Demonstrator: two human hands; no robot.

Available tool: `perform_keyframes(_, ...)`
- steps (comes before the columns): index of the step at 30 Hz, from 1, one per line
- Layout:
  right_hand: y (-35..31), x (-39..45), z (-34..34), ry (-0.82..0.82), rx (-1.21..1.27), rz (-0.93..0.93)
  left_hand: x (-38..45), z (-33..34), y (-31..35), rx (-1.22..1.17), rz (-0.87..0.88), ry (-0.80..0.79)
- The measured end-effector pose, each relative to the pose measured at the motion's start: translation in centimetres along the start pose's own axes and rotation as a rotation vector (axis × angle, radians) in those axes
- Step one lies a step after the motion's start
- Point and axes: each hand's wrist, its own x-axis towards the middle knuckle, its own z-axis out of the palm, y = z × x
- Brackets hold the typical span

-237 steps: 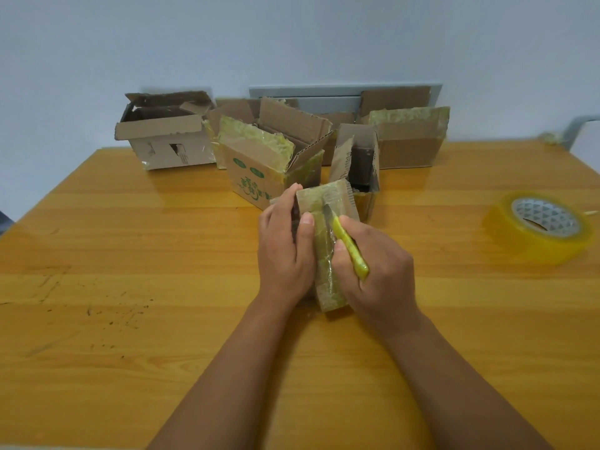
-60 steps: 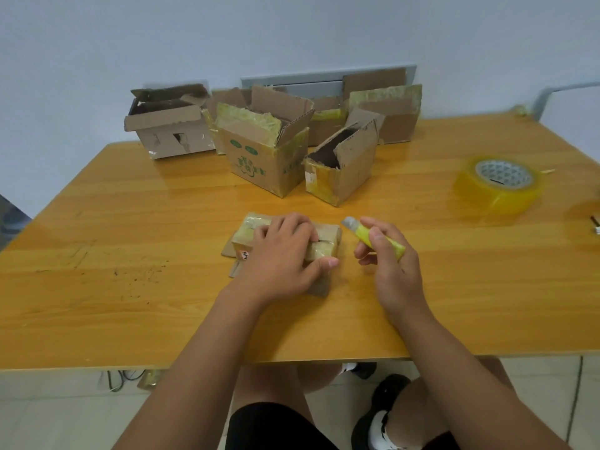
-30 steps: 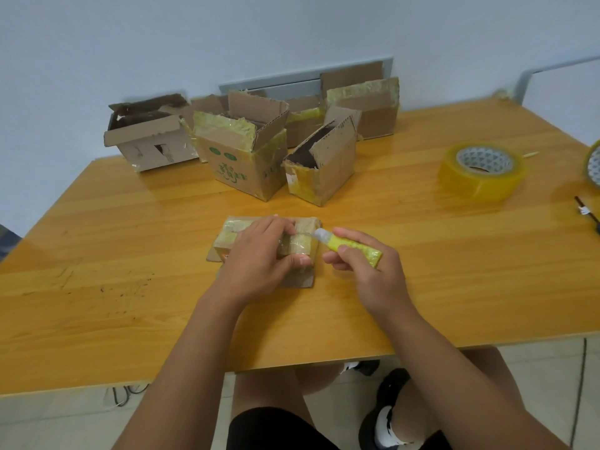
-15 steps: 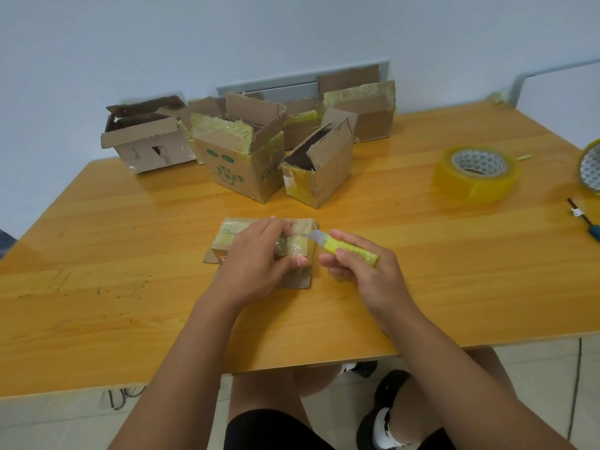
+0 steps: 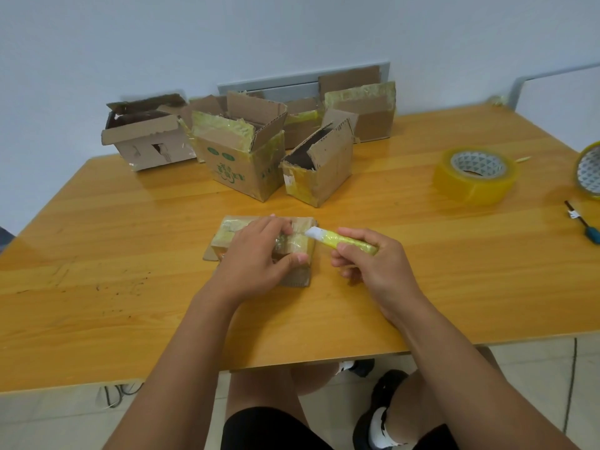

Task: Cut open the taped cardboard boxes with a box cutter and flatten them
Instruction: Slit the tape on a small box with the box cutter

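Observation:
A small taped cardboard box (image 5: 300, 243) lies on the wooden table (image 5: 130, 241) in front of me. My left hand (image 5: 256, 258) grips it from above, fingers over the top and thumb on the near side. My right hand (image 5: 373, 264) holds a yellow box cutter (image 5: 341, 241). Its blade tip touches the tape at the box's right top edge.
Several opened cardboard boxes (image 5: 246, 151) stand at the back of the table near the wall. A roll of yellowish tape (image 5: 475, 175) lies at the right, a second roll (image 5: 589, 172) at the right edge, with a small blue-handled tool (image 5: 584, 222) near it.
My right hand brought the cutter left until the blade tip reached the box's right top edge. My left hand stayed gripping the box.

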Motion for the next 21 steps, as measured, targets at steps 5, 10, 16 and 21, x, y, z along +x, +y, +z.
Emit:
perform_keyframes(5,0.3,-0.4,-0.6,0.057,-0.620,-0.232,0.1,0.2,0.0,-0.008,-0.012,0.021)
perform_keyframes(10,0.6,-0.8,0.3,0.077,-0.946,-0.386,0.1,0.4,0.1,0.005,-0.021,0.042)
perform_keyframes(16,0.7,-1.2,0.5,0.068,-0.985,-0.457,0.1,0.4,0.2,0.009,-0.024,0.061)
perform_keyframes(21,0.2,-0.4,0.5,0.057,-1.025,-0.408,0.1,0.4,0.4,0.025,-0.016,0.062)
